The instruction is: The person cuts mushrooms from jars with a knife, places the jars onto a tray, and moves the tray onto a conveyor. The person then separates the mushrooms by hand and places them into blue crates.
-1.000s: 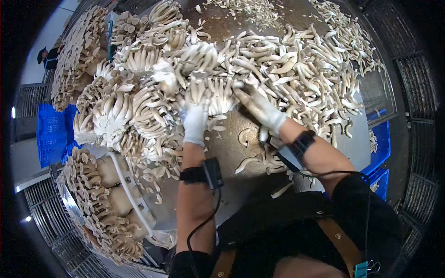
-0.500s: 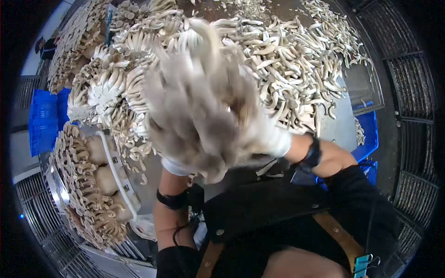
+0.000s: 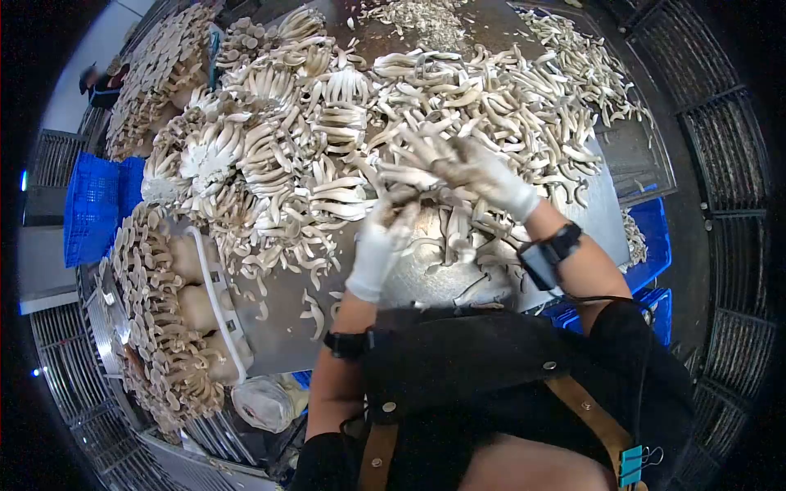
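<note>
My left hand (image 3: 383, 245), in a white glove with soiled fingers, is over the metal table (image 3: 278, 327) in the head view. Its fingers are bent near some mushroom stems, and blur hides what they hold, if anything. To its right, my right hand (image 3: 483, 173), gloved too, has its fingers spread over the loose mushrooms (image 3: 508, 114). A few stems (image 3: 454, 233) lie just below and between the hands. Clustered mushrooms (image 3: 270, 155) with white bases are heaped at the left of the pile.
Mushroom blocks (image 3: 192, 303) stand in a white-edged rack at the left. Blue crates (image 3: 92, 209) are at far left, and another blue crate (image 3: 651, 237) at right. A person (image 3: 102, 86) is at the upper left. Slatted racks (image 3: 720, 147) line the right.
The big mushroom clump that was blurred between my hands is no longer held up. Both hands are lower and apart, and the pile and table beneath have come into view.
</note>
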`<state>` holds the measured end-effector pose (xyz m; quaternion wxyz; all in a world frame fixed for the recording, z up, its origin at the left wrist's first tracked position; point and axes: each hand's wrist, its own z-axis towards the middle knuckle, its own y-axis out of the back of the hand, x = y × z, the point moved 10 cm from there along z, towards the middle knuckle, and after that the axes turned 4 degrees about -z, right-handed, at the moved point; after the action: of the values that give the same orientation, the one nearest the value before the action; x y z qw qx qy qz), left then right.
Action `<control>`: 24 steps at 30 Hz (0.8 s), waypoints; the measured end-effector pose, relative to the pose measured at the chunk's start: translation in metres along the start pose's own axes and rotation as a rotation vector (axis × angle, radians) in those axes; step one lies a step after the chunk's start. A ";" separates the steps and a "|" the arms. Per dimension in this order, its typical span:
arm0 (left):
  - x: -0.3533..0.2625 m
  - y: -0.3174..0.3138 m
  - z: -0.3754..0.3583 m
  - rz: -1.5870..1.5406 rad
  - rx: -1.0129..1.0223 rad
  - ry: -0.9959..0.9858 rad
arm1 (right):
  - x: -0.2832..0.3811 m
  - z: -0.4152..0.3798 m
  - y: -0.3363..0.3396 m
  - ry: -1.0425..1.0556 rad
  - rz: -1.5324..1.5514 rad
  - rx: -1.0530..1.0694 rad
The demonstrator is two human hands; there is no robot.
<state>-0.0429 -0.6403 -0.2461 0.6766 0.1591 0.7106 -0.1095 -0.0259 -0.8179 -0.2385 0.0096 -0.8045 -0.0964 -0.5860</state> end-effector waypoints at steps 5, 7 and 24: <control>0.079 0.049 -0.007 -0.194 -0.097 0.313 | -0.054 0.004 0.092 0.088 -0.437 -0.369; 0.114 0.093 -0.018 -0.178 -0.433 0.277 | -0.004 -0.023 0.091 0.292 -0.551 -0.246; 0.049 -0.046 0.075 -0.174 0.015 0.241 | -0.030 0.044 0.012 0.237 -0.351 -0.139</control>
<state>0.0080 -0.7072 -0.3020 0.5732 0.1140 0.7968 -0.1532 0.0091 -0.8286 -0.2794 -0.1367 -0.6998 -0.1923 -0.6742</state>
